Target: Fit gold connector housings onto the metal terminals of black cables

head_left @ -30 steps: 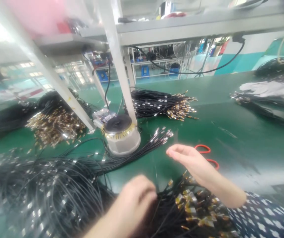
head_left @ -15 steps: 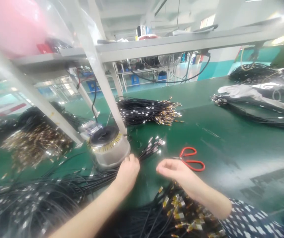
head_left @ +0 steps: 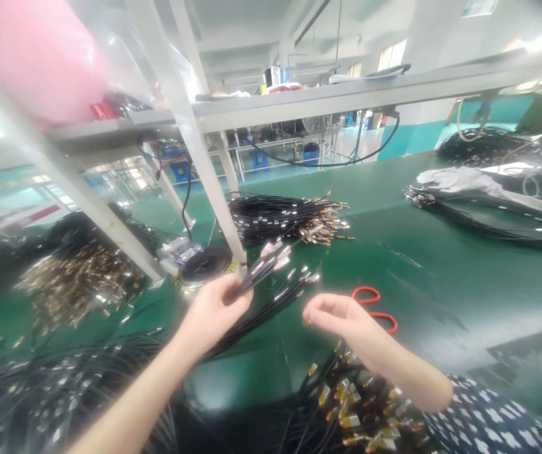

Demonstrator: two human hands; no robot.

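Observation:
My left hand point(head_left: 219, 309) is closed around a bunch of black cables point(head_left: 262, 266), whose metal-tipped ends stick up past the thumb, raised off the table. Just below it, more black cables point(head_left: 271, 308) lie on the green surface with their silvery ends to the right. My right hand point(head_left: 334, 315) is closed in a pinch; a tiny yellowish bit shows at the fingertips, too small to name. Partly hidden behind that hand lie red-handled scissors point(head_left: 384, 318). Beneath the right forearm is a pile of cables with gold-coloured connectors point(head_left: 346, 403).
A round machine with a black top point(head_left: 205, 263) stands behind my left hand, beside a white shelf post point(head_left: 212, 189). Cable bundles lie at the back point(head_left: 271, 217), at the left point(head_left: 82, 277) and at the right point(head_left: 488, 217). A shelf point(head_left: 299, 104) crosses above.
My left hand has come up and to the left, lifting a bunch of cables from the table; others stay lying there. My right hand stays almost in place, still pinched.

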